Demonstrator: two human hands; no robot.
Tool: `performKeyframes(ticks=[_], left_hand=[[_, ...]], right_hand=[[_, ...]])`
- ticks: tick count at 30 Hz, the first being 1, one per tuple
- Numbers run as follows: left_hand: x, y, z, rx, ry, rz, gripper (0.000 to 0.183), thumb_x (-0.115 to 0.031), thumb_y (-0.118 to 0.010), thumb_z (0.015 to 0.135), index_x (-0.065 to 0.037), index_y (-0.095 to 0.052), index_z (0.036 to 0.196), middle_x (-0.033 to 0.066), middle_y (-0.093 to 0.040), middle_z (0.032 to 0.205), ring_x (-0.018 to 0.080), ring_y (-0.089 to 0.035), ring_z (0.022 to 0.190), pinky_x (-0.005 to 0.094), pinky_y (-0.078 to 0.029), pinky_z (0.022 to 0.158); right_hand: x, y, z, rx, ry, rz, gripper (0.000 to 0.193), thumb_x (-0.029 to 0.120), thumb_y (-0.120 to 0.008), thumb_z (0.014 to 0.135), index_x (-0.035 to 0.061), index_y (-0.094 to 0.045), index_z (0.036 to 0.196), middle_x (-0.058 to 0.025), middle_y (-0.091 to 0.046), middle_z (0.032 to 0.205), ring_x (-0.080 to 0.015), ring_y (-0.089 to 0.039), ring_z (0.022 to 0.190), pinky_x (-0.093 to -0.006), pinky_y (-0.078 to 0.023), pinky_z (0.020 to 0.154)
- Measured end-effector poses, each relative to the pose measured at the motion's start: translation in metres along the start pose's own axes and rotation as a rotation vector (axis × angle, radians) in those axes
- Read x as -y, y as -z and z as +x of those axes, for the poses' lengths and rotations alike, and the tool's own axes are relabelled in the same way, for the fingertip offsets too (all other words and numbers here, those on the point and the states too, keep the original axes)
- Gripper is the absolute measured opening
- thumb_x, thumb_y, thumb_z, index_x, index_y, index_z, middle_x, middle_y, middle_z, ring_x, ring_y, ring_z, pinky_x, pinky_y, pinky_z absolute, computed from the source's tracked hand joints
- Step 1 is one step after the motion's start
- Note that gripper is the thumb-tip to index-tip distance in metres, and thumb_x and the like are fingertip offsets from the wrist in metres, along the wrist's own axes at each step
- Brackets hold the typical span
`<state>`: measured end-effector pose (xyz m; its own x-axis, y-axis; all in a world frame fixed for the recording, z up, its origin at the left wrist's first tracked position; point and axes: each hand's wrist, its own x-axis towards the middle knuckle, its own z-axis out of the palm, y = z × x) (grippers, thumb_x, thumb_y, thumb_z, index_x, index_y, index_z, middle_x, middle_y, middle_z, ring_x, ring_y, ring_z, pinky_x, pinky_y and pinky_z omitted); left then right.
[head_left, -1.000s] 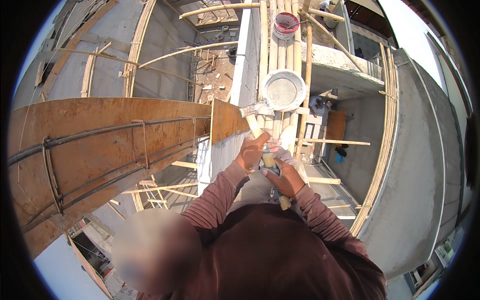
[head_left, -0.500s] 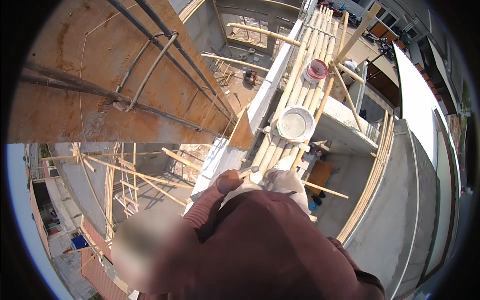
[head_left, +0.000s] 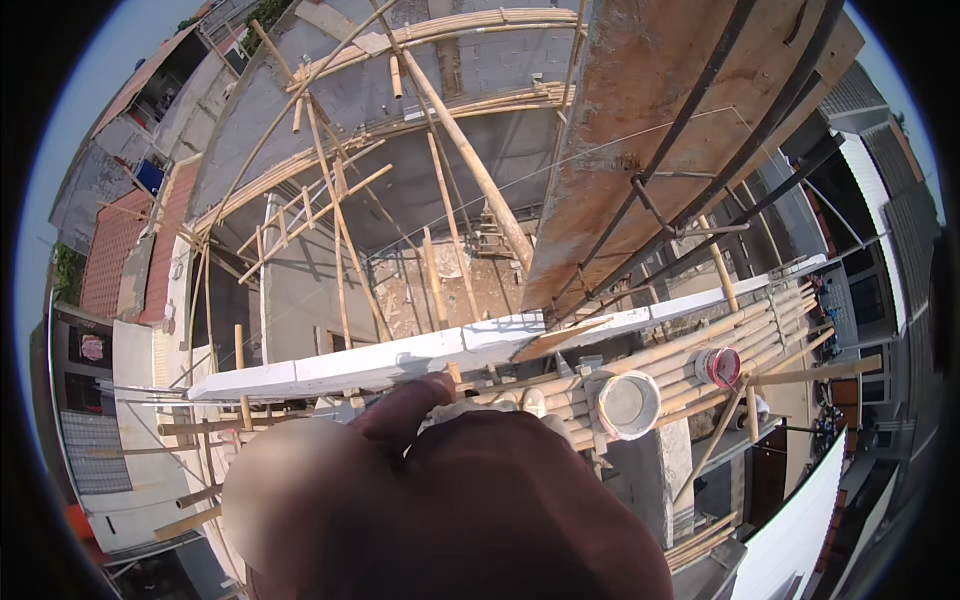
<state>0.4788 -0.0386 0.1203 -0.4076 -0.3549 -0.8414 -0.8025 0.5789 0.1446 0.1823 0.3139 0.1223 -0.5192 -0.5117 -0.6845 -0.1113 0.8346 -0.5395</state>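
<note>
Running left to right just ahead of the person, the white wall (head_left: 330, 367) has its long axis crosswise, tipping slightly upward to the right. Left hand (head_left: 436, 387) sits at its near edge, roughly mid-length; contact unclear. It is the only hand in view, so the nearer one seen; right hand out of frame, state unknown. Left fingers too dark and foreshortened to read: cannot tell whether curled round anything. A short wood piece (head_left: 454, 372) shows right at the fingertips; grip on it unconfirmed.

To the right: bamboo platform (head_left: 760, 322) alongside the wall, carrying a pale tub (head_left: 652, 415) and, farther off, a red bucket (head_left: 704, 368). Large brown board (head_left: 620, 170) with dark bars (head_left: 692, 95) stands over the wall, blocking it rightward. Beyond: slanting pole (head_left: 467, 160).
</note>
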Motion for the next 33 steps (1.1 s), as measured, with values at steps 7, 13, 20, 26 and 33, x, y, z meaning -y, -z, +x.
performKeyframes(ticks=[7,13,20,26,33], left_hand=[[-0.014,-0.064,-0.072,-0.222,0.201,-0.627,0.039,-0.032,-0.061,0.084,-0.001,-0.074,0.102,0.0212,-0.072,0.105,0.0358,-0.069,0.100,0.0441,-0.054,0.088],[-0.049,-0.173,-0.111,-0.296,0.586,-1.107,0.047,-0.041,-0.060,0.085,0.001,-0.074,0.101,0.0207,-0.072,0.104,0.0355,-0.070,0.099,0.0444,-0.054,0.088],[-0.128,-0.313,-0.121,-0.280,0.712,-1.283,0.052,-0.047,-0.060,0.086,0.001,-0.074,0.100,0.0223,-0.072,0.104,0.0363,-0.070,0.097,0.0459,-0.054,0.085],[-0.178,-0.314,-0.140,-0.253,0.840,-1.252,0.044,-0.054,-0.054,0.095,-0.020,-0.072,0.115,0.0217,-0.070,0.106,0.0386,-0.070,0.094,0.0461,-0.055,0.082],[-0.188,-0.313,-0.169,-0.192,1.102,-1.633,0.036,-0.043,-0.054,0.096,-0.019,-0.071,0.118,0.0163,-0.071,0.102,0.0365,-0.070,0.095,0.0460,-0.055,0.082]], right_hand=[[0.061,0.054,0.093,0.237,0.165,-0.368,0.059,0.048,-0.069,0.087,0.0025,-0.063,0.124,-0.0203,-0.066,0.117,-0.0295,-0.066,0.104,-0.0392,-0.052,0.091],[0.099,0.064,0.149,0.424,0.262,-0.648,0.055,0.046,-0.068,0.089,0.0021,-0.065,0.121,-0.0191,-0.068,0.112,-0.0283,-0.068,0.098,-0.0385,-0.054,0.087],[0.128,0.044,0.187,0.630,0.409,-0.839,0.049,0.043,-0.068,0.091,0.0016,-0.067,0.118,-0.0178,-0.071,0.105,-0.0269,-0.070,0.092,-0.0376,-0.055,0.084],[0.161,0.011,0.226,0.736,0.588,-0.805,0.045,0.040,-0.067,0.092,0.0012,-0.068,0.115,-0.0166,-0.074,0.100,-0.0257,-0.072,0.087,-0.0369,-0.057,0.081],[0.220,0.000,0.165,0.722,0.622,-0.888,0.044,0.037,-0.069,0.091,-0.0020,-0.069,0.111,-0.0173,-0.075,0.096,-0.0283,-0.072,0.089,-0.0383,-0.056,0.082]])
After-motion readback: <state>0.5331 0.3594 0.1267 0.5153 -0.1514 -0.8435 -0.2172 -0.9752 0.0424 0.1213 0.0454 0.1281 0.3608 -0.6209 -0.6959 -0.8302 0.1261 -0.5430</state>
